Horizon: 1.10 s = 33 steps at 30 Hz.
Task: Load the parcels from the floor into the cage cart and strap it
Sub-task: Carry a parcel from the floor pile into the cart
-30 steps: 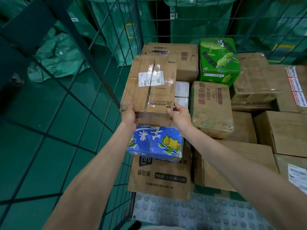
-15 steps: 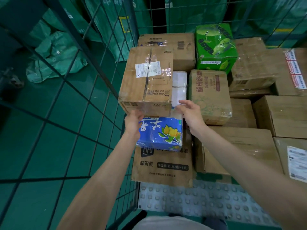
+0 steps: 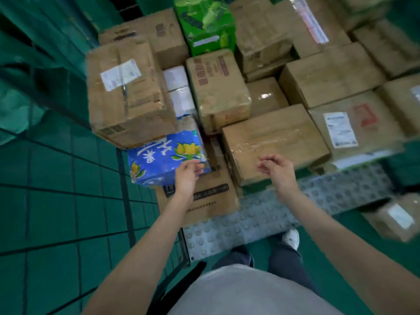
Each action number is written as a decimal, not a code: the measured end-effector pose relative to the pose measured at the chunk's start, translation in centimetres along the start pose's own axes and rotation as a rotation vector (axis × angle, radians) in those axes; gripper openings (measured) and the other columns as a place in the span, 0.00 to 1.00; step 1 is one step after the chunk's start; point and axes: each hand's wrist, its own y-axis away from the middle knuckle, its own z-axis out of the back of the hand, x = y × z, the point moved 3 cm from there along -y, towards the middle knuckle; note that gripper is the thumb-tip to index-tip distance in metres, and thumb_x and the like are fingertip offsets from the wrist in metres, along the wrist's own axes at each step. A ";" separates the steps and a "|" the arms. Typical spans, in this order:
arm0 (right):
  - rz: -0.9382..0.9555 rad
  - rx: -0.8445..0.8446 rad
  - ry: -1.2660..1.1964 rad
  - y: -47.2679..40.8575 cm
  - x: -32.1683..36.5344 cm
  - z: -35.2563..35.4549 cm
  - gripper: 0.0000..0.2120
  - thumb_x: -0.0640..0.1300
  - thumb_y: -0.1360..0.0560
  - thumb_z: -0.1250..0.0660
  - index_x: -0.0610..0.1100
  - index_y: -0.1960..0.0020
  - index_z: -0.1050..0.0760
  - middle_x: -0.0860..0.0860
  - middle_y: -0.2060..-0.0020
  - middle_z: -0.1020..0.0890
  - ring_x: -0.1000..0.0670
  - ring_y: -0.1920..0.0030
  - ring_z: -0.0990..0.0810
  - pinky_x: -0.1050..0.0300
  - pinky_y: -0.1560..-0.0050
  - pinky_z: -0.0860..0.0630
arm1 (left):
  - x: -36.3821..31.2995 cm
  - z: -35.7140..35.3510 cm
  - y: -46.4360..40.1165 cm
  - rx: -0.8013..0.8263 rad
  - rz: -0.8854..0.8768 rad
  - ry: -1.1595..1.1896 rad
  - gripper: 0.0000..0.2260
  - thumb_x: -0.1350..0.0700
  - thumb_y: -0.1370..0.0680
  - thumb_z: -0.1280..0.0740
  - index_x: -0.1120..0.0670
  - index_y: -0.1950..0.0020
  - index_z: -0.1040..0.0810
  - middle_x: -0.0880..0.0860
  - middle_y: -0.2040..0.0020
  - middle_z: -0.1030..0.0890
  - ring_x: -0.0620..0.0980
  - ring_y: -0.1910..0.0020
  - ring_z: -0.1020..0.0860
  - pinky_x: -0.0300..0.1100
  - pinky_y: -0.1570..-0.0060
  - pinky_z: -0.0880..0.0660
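A taped brown cardboard box (image 3: 127, 92) with a white label lies on top of the stack at the cart's left side, resting partly on a blue package (image 3: 163, 160) printed with yellow flowers. My left hand (image 3: 187, 176) hovers over the blue package's near right corner, fingers loosely curled, holding nothing. My right hand (image 3: 276, 170) hangs empty above a flat brown parcel (image 3: 272, 142), fingers loosely curled. Several more cardboard parcels and a green box (image 3: 206, 23) fill the cage cart. The cart's wire side wall (image 3: 122, 201) runs along the left.
The cart's studded grey floor plate (image 3: 250, 219) shows bare at its near edge. A small brown parcel (image 3: 395, 219) lies on the green floor at the right. My feet (image 3: 292, 238) stand just in front of the cart. Green sacks lie beyond the wire wall at left.
Both hands have let go of the labelled brown box, which now rests on the stack, and have drawn back toward me. The view has tilted down and to the right.
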 end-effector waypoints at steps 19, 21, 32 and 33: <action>-0.301 -0.598 -0.403 18.2 -20.8 38.7 0.09 0.32 0.24 0.37 0.44 0.55 0.23 0.49 0.65 0.17 0.49 0.62 0.18 0.58 0.57 0.26 | 18.8 -24.6 18.0 0.512 0.070 -0.691 0.11 0.64 0.17 0.46 0.63 0.42 0.24 0.55 0.61 0.22 0.47 0.63 0.24 0.28 0.75 0.30; -0.330 -0.636 -0.442 20.7 -23.0 43.0 0.08 0.32 0.24 0.37 0.44 0.54 0.23 0.48 0.62 0.16 0.49 0.61 0.18 0.57 0.56 0.26 | 21.5 -27.9 21.8 0.550 0.070 -0.737 0.12 0.63 0.17 0.45 0.63 0.42 0.22 0.54 0.60 0.21 0.47 0.62 0.23 0.34 0.66 0.26; -0.386 -0.844 -0.621 29.6 -29.5 59.1 0.08 0.32 0.23 0.38 0.43 0.54 0.24 0.47 0.60 0.17 0.48 0.59 0.18 0.57 0.54 0.26 | 30.5 -45.4 40.0 0.985 -0.077 -1.046 0.12 0.59 0.17 0.45 0.56 0.46 0.22 0.53 0.53 0.18 0.45 0.60 0.22 0.36 0.61 0.29; -0.387 -0.863 -0.635 29.9 -29.8 60.1 0.08 0.32 0.23 0.38 0.43 0.54 0.24 0.47 0.60 0.17 0.48 0.59 0.18 0.57 0.55 0.26 | 30.8 -46.7 41.1 1.014 -0.098 -1.064 0.12 0.59 0.17 0.45 0.56 0.47 0.22 0.53 0.53 0.18 0.45 0.60 0.22 0.36 0.61 0.29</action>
